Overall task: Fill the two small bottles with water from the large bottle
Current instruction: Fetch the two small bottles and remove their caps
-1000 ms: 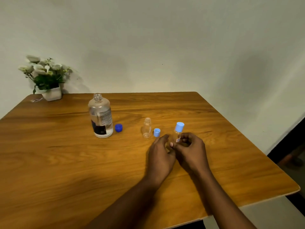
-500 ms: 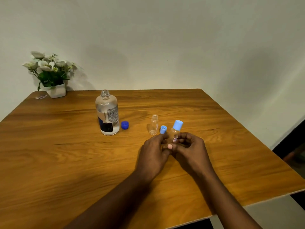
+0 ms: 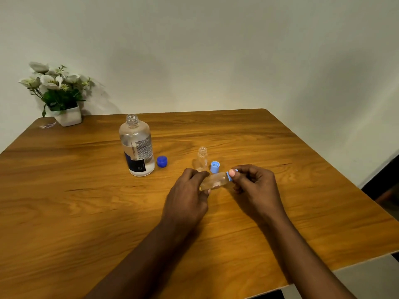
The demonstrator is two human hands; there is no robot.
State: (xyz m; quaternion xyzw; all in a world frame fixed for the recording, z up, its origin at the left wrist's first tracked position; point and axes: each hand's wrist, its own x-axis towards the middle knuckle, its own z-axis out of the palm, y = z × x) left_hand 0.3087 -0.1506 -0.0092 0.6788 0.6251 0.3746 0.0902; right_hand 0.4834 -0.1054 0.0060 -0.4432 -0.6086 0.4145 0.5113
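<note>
Two hands work on one small clear plastic bottle [image 3: 214,181], held tipped on its side low over the wooden desk [image 3: 86,201], nearest the person. The left hand [image 3: 187,190] curls fingers and thumb round the bottle's base end and grips it. The right hand [image 3: 253,186] pinches the light-blue screw cap [image 3: 228,177] on the neck between thumb and curled fingers. Neither hand is spread; each is clamped on its own part. The step in hand looks like unscrewing this cap so the bottle can take water. Whether the cap is already loose on its thread cannot be told.

Just behind the hands the second small clear bottle [image 3: 202,157] stands upright with its neck bare, and a loose light-blue cap [image 3: 215,167] lies beside it. Further left the large clear plastic bottle [image 3: 137,147] stands open, partly filled with water, with its dark-blue cap [image 3: 162,161] just beside its base. A white pot of white flowers [image 3: 64,100] sits in the far left corner.

By my judgement the pouring has not begun. The next move calls for twisting the cap off with the left hand bracing the bottle. The cap then goes down, the bottle goes upright, and the large bottle is tipped slowly over the narrow necks.
</note>
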